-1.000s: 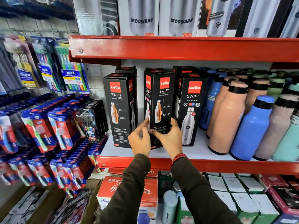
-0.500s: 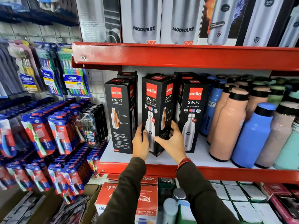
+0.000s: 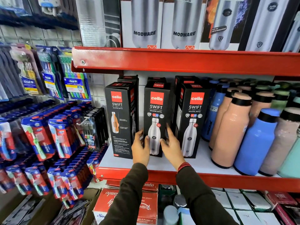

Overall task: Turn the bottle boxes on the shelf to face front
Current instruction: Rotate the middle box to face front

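Three black Cello Swift bottle boxes stand in a row on the red-edged shelf. The middle box shows its silver-bottle panel squarely to me. My left hand grips its lower left edge and my right hand presses its lower right edge. The left box shows the panel with an orange cutaway bottle and text. The right box shows its silver-bottle panel. More black boxes stand behind the row, mostly hidden.
Peach, blue and pale bottles crowd the shelf to the right. Toothbrush packs hang at left. Modware boxes fill the shelf above. Cartons sit below the shelf.
The middle box has turned from showing its corner and side panel to showing the silver-bottle panel straight on. Both hands stayed on its lower edges.
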`<state>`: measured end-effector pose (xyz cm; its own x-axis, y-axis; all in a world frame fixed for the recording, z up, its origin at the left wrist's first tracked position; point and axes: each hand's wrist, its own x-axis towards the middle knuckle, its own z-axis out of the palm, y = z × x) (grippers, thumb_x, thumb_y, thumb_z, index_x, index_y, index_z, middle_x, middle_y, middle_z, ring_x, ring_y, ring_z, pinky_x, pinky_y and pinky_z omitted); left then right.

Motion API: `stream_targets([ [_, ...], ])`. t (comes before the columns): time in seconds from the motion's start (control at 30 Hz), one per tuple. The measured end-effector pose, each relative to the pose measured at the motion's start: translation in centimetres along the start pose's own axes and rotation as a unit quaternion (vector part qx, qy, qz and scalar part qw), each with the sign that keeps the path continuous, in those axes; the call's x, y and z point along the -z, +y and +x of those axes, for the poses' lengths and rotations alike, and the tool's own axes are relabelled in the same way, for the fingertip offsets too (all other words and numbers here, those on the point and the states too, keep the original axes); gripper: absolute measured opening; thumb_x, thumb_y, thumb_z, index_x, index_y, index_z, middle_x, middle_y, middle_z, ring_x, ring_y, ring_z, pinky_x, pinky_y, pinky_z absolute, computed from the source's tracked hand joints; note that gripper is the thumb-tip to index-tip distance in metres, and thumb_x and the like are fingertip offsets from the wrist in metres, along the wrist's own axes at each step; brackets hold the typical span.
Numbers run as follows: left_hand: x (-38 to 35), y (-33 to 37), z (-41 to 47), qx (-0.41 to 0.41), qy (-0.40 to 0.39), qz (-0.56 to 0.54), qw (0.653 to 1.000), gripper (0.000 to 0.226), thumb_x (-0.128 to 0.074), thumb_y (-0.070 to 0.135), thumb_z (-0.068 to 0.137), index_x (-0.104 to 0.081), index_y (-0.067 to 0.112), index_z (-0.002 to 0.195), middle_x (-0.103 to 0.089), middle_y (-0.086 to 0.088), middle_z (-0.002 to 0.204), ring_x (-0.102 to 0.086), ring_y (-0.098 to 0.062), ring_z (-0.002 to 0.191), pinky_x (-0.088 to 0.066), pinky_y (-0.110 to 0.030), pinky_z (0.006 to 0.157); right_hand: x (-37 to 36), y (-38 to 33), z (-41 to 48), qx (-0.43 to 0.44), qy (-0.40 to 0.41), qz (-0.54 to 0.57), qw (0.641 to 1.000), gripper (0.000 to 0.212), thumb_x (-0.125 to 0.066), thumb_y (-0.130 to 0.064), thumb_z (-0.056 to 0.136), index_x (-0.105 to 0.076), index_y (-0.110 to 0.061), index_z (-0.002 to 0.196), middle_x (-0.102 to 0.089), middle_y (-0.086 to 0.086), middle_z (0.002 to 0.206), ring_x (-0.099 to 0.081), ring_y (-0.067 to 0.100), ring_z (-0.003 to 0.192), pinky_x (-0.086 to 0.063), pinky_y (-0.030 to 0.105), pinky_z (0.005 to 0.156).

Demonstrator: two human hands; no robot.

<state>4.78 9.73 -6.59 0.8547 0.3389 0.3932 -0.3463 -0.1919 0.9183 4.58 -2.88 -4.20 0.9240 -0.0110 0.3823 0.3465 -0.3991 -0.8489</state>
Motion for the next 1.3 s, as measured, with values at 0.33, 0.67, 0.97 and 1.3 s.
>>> stream_targets([
  [0.33, -0.8, 0.1, -0.1, 0.015, 0.011, 0.001, 1.000, 0.033, -0.057, 0.021, 0.099, -0.053, 0.017, 0.131, -0.061, 0.002, 0.121, -0.061, -0.024, 0.119, -0.048, -0.045, 0.106, -0.4, 0.5, 0.7, -0.017, 0.013, -0.043, 0.999, 0.068, -0.045, -0.006, 0.097, -0.018, -0.035, 0.152, -0.057, 0.014, 0.135, -0.058, 0.022, 0.105, -0.047, 0.041, 0.100],
  [0.67, -0.8, 0.2, -0.3, 0.013, 0.016, -0.002, 1.000, 0.034, -0.058, 0.023, 0.098, -0.053, 0.019, 0.131, -0.061, 0.003, 0.123, -0.059, -0.019, 0.119, -0.048, -0.045, 0.106, -0.9, 1.1, 0.3, -0.013, 0.066, 0.011, 0.998, 0.056, -0.051, -0.006, 0.096, -0.036, -0.025, 0.147, -0.057, 0.009, 0.138, -0.054, 0.018, 0.127, -0.040, 0.028, 0.107],
  [0.97, -0.5, 1.0, -1.7, -0.064, 0.071, 0.000, 0.995, 0.039, -0.055, 0.007, 0.097, -0.054, 0.018, 0.134, -0.059, 0.002, 0.129, -0.060, -0.020, 0.117, -0.051, -0.039, 0.101, -1.9, 0.6, -1.8, 0.072, 0.220, 0.051, 0.971, 0.033, -0.059, -0.005, 0.091, -0.061, -0.026, 0.117, -0.058, -0.008, 0.108, -0.062, 0.012, 0.094, -0.054, 0.024, 0.084],
  [1.3, 4.7, 2.5, 0.6, -0.178, 0.213, 0.082, 0.957, 0.049, -0.052, 0.001, 0.092, -0.047, 0.012, 0.140, -0.043, -0.008, 0.143, -0.040, -0.019, 0.134, -0.029, -0.025, 0.111, -5.1, -3.0, -2.3, 0.110, 0.164, 0.104, 0.975, 0.023, -0.062, -0.006, 0.090, -0.068, -0.016, 0.110, -0.067, -0.001, 0.106, -0.064, 0.003, 0.090, -0.051, 0.014, 0.078],
])
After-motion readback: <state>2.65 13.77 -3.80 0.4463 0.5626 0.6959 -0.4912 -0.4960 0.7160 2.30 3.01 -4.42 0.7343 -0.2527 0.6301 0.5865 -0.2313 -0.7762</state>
